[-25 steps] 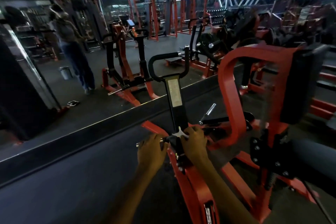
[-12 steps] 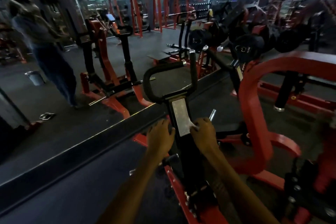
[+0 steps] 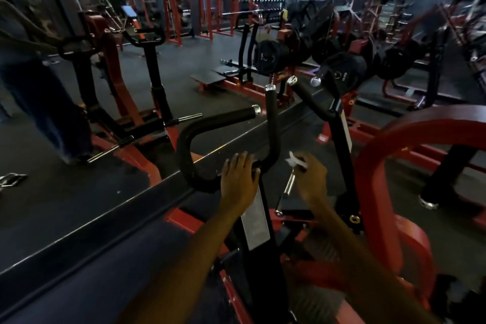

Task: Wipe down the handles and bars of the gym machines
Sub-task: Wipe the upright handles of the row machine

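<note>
The black padded handle (image 3: 226,139) is a U-shaped bar with chrome end caps, one arm bending left then across, the other rising upright. It tops a black upright post (image 3: 259,239) bearing a pale label. A small white cloth (image 3: 295,161) sits crumpled just right of the handle's base.

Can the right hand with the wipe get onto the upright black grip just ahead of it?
Probably yes. The right hand, pinching the white wipe, sits just right of the upright grip with open space between them. The left hand rests lower, at the handlebar's base.
</note>
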A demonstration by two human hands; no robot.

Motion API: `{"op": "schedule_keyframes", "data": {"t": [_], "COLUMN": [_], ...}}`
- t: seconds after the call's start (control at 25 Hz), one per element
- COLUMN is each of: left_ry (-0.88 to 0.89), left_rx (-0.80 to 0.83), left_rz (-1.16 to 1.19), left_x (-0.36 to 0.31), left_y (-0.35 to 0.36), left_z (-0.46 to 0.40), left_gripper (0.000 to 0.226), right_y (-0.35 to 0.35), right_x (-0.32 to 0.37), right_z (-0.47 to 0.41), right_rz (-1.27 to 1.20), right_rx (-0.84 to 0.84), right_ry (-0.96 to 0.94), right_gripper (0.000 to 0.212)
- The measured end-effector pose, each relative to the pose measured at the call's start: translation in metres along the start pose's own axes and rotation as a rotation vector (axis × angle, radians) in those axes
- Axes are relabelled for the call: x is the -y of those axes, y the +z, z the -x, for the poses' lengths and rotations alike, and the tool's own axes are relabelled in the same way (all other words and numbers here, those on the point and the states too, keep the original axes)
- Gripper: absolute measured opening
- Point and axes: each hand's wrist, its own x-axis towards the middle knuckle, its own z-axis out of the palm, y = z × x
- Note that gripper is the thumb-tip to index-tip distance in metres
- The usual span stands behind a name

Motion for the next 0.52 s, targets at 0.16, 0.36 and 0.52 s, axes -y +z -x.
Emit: {"op": "schedule_keyframes", "data": {"t": [0.16,0.36,0.52], "left_ry": [0.028,0.084,0.115], "left_rx": [-0.023,-0.125,-0.190], "left_rz": [-0.159,-0.333,-0.352], "left_x": [0.014,0.026,0.026], "left_y": [0.034,0.056,0.058], "left_z": [-0.015,-0.021,-0.017], "left_gripper": [0.041,0.051,0.050], "right_y": [0.013,0.059,0.067], "right_x": [0.005,0.025,-0.005], "right_z": [-0.080,-0.184,-0.204], "right_rz": [0.095,0.339,0.676], "right_rx": [0.040,0.281,0.461], "right_ry": [-0.158,-0.484,-0.740], "right_gripper": [0.021,0.036,0.053]}}
